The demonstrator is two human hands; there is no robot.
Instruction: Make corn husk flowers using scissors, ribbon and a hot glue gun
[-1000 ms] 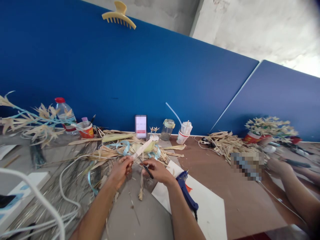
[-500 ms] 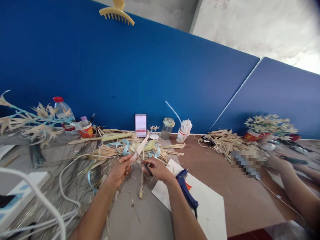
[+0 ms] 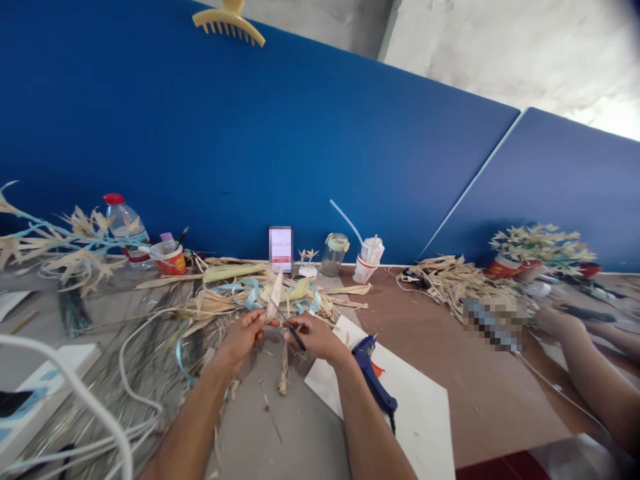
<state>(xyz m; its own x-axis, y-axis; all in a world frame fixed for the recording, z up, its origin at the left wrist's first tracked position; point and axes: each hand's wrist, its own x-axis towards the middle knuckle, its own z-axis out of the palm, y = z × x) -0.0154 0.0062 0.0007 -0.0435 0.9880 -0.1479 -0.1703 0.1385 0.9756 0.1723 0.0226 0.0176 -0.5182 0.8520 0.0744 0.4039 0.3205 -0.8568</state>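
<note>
My left hand [image 3: 243,340] is closed, pinching a pale strip of corn husk [image 3: 274,298] that stands up from the fingertips. Close beside it, my right hand [image 3: 315,338] grips a slim dark tool [image 3: 296,337]. Its thin end reaches up and left to the husk strip; whether it is scissors or tweezers cannot be made out. Behind both hands lies a pile of dried husks [image 3: 235,273] with light blue ribbon [image 3: 253,293] curled among them. A small knotted husk piece [image 3: 283,381] lies below the hands, near a thin metal stick [image 3: 270,410].
A blue glue gun [image 3: 373,373] lies on a white board [image 3: 420,427] by my right forearm. White cables [image 3: 130,393] and a power strip [image 3: 45,380] are at left. A phone [image 3: 281,250], jar [image 3: 334,257] and cup [image 3: 367,267] stand behind. Another person's arm [image 3: 590,373] is at right.
The husk strip between my hands has tipped more upright and sits a little lower. Both hands have barely moved and keep their grip.
</note>
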